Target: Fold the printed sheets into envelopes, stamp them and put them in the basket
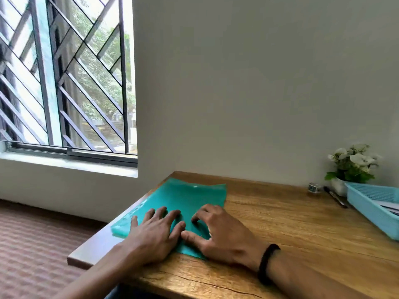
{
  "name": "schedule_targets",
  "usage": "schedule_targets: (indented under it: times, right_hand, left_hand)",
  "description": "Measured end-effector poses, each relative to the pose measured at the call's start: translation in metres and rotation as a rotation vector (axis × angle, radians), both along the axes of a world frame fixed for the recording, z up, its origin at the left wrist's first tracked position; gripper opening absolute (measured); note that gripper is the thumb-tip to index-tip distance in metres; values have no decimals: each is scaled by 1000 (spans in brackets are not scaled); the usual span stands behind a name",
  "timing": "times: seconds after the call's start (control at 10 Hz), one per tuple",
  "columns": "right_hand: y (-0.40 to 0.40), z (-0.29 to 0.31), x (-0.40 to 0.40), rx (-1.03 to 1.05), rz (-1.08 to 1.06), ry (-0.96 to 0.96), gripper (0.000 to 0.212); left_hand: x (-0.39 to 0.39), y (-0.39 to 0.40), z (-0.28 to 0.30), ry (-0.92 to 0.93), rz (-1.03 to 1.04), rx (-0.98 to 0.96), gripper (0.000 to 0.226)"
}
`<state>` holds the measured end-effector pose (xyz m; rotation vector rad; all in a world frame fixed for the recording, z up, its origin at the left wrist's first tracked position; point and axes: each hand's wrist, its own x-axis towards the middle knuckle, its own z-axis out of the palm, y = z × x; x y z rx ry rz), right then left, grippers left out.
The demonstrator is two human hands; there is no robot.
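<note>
A teal plastic folder (183, 197) lies flat at the left end of the wooden table (280, 223). My left hand (155, 231) rests on its near part with straight, spread fingers. My right hand (218, 231) sits beside it on the folder, fingers arched with the tips pressing down and the thumb stretched toward my left hand. A light blue basket (367, 203) stands at the right edge with white sheets (388, 207) inside. No printed sheet shows outside the folder or basket.
A roll of tape (314, 187) and a black pen (334, 198) lie by the wall near the basket. Behind them stands a white pot of flowers (352, 167). The table's left edge drops to the floor below a barred window (64, 78).
</note>
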<state>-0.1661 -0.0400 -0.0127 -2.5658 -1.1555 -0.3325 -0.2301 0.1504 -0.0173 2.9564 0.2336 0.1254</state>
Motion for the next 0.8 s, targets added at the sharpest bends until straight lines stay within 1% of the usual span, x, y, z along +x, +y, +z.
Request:
schedule_targets:
  times: [0.1, 0.2, 0.3, 0.4, 0.6, 0.7, 0.8]
  right_hand:
    - [4, -2, 16, 7, -25, 29, 71]
    - [10, -7, 46, 60, -68, 89, 71]
    - [13, -6, 65, 72, -95, 129, 69]
    - [18, -2, 89, 82, -141, 163, 61]
    - [23, -2, 103, 89, -173, 178, 58]
    - [21, -2, 99, 137, -198, 142, 61]
    - [11, -6, 91, 239, -272, 84, 57]
  left_hand:
    - [22, 4, -3, -18, 14, 4, 58]
    - [58, 12, -5, -26, 24, 12, 59]
    - [80, 12, -5, -30, 32, -4, 60]
    - [106, 10, -5, -64, 48, -25, 61]
    - [123, 12, -8, -99, 50, -68, 61]
    - [122, 13, -9, -183, 43, -94, 58]
    - [111, 6, -8, -380, -58, -58, 44]
